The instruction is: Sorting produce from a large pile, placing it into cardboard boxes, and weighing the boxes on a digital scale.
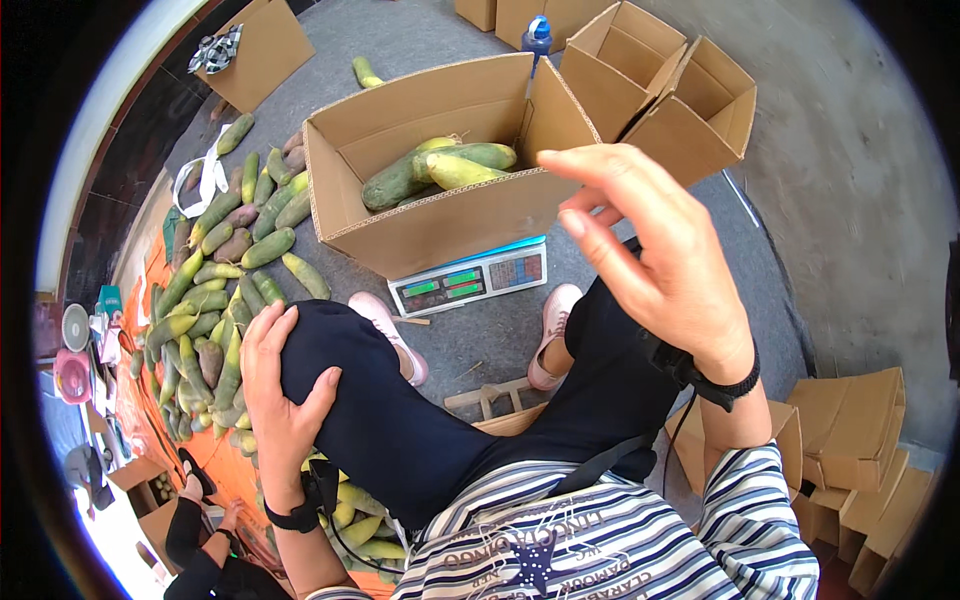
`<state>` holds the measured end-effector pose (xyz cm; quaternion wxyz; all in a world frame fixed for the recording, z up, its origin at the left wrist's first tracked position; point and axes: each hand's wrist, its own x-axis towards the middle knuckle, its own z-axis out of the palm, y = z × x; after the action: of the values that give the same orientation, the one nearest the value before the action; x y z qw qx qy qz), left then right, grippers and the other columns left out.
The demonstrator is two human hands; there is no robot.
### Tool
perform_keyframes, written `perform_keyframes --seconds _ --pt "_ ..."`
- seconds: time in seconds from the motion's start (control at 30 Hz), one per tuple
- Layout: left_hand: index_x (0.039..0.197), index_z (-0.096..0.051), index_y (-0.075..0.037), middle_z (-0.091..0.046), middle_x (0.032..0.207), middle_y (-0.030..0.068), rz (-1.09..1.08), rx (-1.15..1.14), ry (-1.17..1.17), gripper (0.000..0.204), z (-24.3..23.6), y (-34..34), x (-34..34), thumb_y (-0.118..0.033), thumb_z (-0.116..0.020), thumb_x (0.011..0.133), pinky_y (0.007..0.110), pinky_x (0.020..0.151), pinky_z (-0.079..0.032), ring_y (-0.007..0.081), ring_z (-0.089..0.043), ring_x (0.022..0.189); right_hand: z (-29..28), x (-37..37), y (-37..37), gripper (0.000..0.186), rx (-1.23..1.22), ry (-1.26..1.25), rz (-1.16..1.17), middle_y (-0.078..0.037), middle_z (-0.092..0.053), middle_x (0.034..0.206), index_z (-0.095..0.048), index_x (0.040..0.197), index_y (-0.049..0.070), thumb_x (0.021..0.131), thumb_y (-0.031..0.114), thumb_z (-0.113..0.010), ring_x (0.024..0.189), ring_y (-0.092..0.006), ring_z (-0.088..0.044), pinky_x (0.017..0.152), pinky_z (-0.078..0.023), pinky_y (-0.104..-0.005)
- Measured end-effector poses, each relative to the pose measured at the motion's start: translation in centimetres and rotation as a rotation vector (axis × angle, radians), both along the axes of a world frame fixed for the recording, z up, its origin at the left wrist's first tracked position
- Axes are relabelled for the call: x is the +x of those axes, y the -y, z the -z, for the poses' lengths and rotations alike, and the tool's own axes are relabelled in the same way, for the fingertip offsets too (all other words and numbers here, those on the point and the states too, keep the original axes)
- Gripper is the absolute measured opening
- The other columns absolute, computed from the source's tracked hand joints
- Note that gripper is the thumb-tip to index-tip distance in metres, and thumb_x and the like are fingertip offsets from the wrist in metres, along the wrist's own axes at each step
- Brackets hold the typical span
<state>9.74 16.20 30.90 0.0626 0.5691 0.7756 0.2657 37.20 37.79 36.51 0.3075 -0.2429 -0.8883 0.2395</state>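
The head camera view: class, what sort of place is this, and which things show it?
Probably a produce sorting or packing area: a heap of long green vegetables covers part of the floor, a cardboard box holding several sits on a digital scale, and open cartons stand nearby.

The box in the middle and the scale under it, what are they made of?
Box: probably cardboard, dull and brown, with a ridged cut rim. Scale: its white front looks like smooth plastic, judging by its even colour, though painted metal is possible.

Left grip (pixel 283 392) on knee (pixel 335 335), right grip (pixel 665 250) raised
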Motion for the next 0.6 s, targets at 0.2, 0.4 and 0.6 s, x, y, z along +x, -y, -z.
perform_keyframes --seconds 0.2,0.4,0.6 --pt "0.128 -0.057 -0.005 -0.054 0.135 0.0156 -0.003 0.011 -0.008 0.063 -0.1 0.6 -0.6 -0.018 -0.076 0.069 0.045 0.11 -0.034 0.0355 -0.047 0.129 0.5 -2.2 -0.9 0.029 -0.204 -0.083 -0.012 -0.01 -0.065 0.109 -0.06 0.122 0.001 0.095 0.009 -0.06 0.093 -0.0164 -0.067 0.079 -0.052 -0.0277" --pt "0.127 -0.058 -0.005 -0.054 0.135 0.0152 -0.001 -0.001 -0.006 0.062 -0.3 0.2 -0.4 -0.018 -0.076 0.069 0.045 0.11 -0.034 0.0354 -0.047 0.128 5.6 -5.6 -5.8 0.028 0.008 -0.108 0.115 -0.013 -0.063 0.104 -0.061 0.115 0.002 0.092 0.019 -0.061 0.09 -0.026 -0.065 0.078 -0.052 -0.0381" --pt "0.127 -0.058 -0.004 -0.054 0.135 0.0153 -0.04 -0.009 0.008 0.061 -0.3 0.5 -0.2 -0.015 -0.076 0.069 0.045 0.11 -0.034 0.0354 -0.047 0.128 12.2 -5.5 -8.9 0.035 0.17 0.234 0.183 -0.016 -0.065 0.107 -0.063 0.113 0.002 0.094 0.031 -0.058 0.103 -0.0335 -0.06 0.091 -0.046 -0.0453"
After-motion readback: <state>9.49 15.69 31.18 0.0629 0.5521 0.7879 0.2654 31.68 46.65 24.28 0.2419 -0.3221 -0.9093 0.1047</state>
